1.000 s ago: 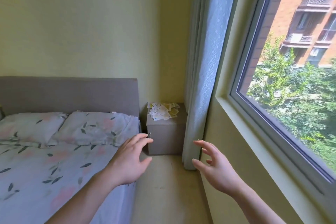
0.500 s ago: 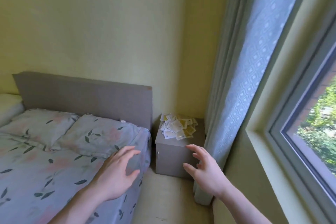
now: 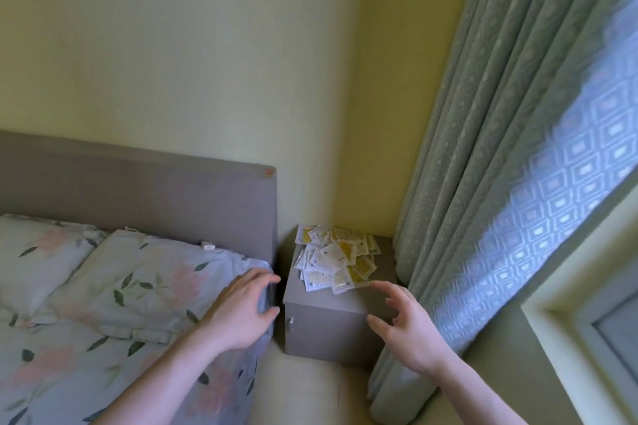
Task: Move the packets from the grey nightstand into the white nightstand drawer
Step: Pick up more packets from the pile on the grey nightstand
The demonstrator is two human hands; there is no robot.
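Note:
A heap of several white and yellow packets (image 3: 334, 257) lies on top of the grey nightstand (image 3: 326, 328), which stands in the corner between the bed and the curtain. My left hand (image 3: 241, 309) hovers open over the bed's edge, just left of the nightstand. My right hand (image 3: 405, 324) is open with fingers spread, in front of the nightstand's right corner and just below the nearest packets, touching nothing. The white nightstand is not in view.
A bed (image 3: 103, 338) with floral bedding and pillows fills the left, backed by a grey headboard (image 3: 155, 190). A long patterned curtain (image 3: 500, 217) hangs right of the nightstand, beside a window sill (image 3: 569, 321). A narrow strip of floor (image 3: 310, 390) runs between bed and wall.
The view has come closer to the grey nightstand and turned away from the window. Both hands have reached forward toward it, still holding nothing.

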